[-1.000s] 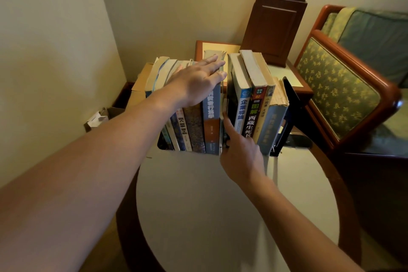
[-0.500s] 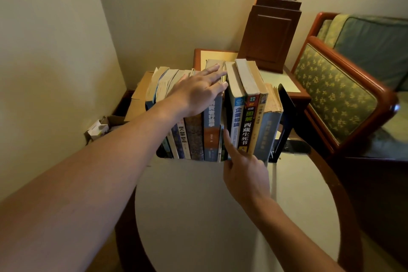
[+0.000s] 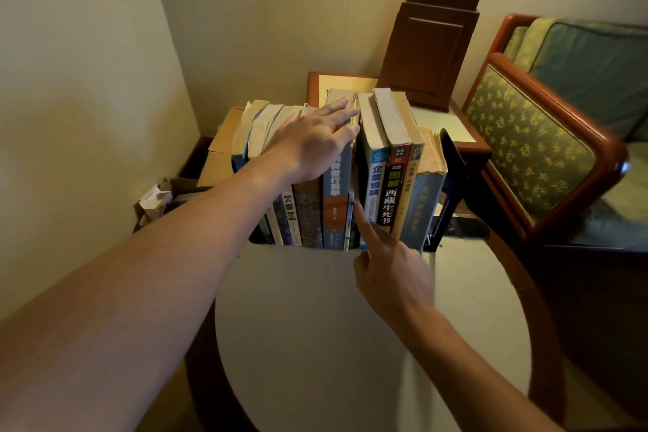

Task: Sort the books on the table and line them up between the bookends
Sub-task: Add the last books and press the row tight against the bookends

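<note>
A row of several books (image 3: 382, 186) stands upright at the far edge of the round white table (image 3: 315, 326). A black bookend (image 3: 452, 182) leans against the right end of the row; the left bookend is hidden. My left hand (image 3: 315, 140) lies flat, fingers spread, on top of the left group of books. My right hand (image 3: 389, 266) is in front of the row, index finger stretched out and touching the spines at the narrow gap beside the blue-spined book (image 3: 375, 182); its other fingers are curled. Neither hand grips a book.
A cardboard box (image 3: 221, 151) and a small open carton (image 3: 154, 200) sit past the table on the left by the wall. Behind the books is a wooden side table (image 3: 463, 137) with a dark lamp base (image 3: 431, 49). A green upholstered armchair (image 3: 547, 144) stands on the right.
The right-hand group of books has closed up toward the left group, so the gap is narrower. My right hand has slid lower and now points with one finger. My left hand stays on top.
</note>
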Motion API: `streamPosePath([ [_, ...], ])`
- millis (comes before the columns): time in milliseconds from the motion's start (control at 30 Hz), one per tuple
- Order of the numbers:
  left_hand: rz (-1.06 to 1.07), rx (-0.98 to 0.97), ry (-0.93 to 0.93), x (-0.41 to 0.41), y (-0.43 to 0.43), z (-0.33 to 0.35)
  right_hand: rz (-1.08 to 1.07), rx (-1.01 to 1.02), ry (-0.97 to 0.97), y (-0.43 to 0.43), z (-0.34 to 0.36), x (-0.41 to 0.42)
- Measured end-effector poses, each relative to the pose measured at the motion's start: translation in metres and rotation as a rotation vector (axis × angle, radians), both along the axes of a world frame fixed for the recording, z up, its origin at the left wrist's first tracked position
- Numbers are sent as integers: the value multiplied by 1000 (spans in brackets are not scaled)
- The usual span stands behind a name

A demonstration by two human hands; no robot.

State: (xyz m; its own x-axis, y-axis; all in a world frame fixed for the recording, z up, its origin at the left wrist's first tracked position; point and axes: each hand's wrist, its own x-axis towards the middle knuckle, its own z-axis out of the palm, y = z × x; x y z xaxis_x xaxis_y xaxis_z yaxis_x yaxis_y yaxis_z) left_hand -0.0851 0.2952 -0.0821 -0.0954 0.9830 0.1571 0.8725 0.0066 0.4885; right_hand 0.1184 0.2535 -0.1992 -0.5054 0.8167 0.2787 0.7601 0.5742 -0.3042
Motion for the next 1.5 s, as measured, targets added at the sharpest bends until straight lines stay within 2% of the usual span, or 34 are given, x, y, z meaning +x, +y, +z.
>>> streamPosePath([
  [100,17,18,18,5,-11,-4,59,11,-8,-3,8,6],
  [400,33,267,43,24,-72,-26,127,173,74,-3,67,25],
  [567,212,523,80,28,-98,-61,237,232,76,12,111,15],
  [667,432,684,-31,32,-105,-83,327,234,40,28,139,-7],
  [800,697,753,-337,38,-94,-104,444,179,-87,52,165,-54],
  [900,720,758,-611,39,-74,-112,515,101,-242,68,169,-93],
  [967,710,798,-696,43,-59,-115,530,48,-330,78,170,-118],
  [1267,972,882,-545,59,-7,-115,482,-152,-551,109,170,-180],
  [1500,1150,930,-422,58,16,-118,491,-131,-578,116,160,-185],
])
